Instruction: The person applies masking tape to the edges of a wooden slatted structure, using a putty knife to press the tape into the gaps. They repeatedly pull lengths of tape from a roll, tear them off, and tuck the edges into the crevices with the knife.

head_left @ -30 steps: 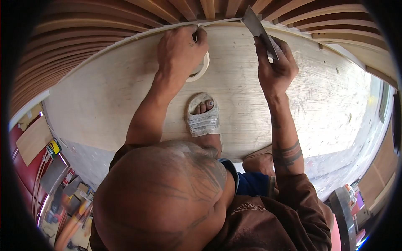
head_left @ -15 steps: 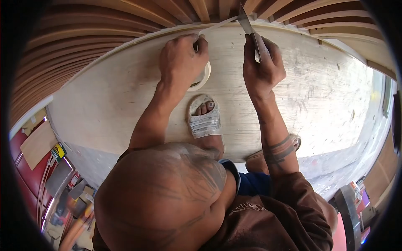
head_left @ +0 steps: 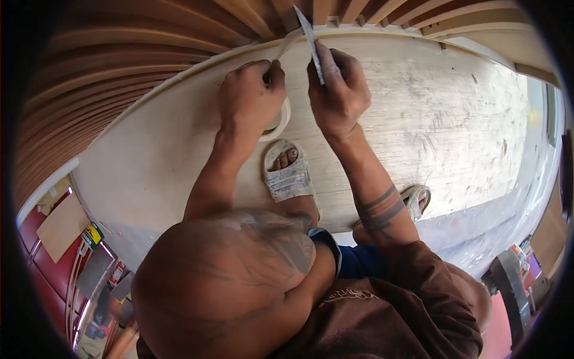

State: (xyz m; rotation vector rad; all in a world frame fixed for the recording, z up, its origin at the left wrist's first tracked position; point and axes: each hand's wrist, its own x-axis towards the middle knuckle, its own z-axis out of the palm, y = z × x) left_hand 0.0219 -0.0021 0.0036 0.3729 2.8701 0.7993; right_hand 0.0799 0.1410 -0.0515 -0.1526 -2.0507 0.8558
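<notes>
My left hand (head_left: 248, 96) pinches a thin strip of pale tape (head_left: 287, 45) between thumb and fingers. The strip runs from those fingers up to the blade of a putty knife. A roll of masking tape (head_left: 285, 113) shows under my left hand and wrist, partly hidden by them. My right hand (head_left: 344, 96) is wrapped around the putty knife (head_left: 309, 39), its thin blade pointing up toward the wooden slats (head_left: 323, 12). Both hands are over the pale wooden board (head_left: 418, 119), close to its far edge.
Many brown slats curve along the far side and left. My sandalled feet, one with a white sandal (head_left: 290, 185), stand on the board. At lower left are a plywood piece (head_left: 63, 230) and assorted tools. A dark stand (head_left: 508, 293) is at lower right.
My right hand with the putty knife has moved left, closer to my left hand, and the tape strip between them is shorter. My left hand and the roll have shifted slightly left and down.
</notes>
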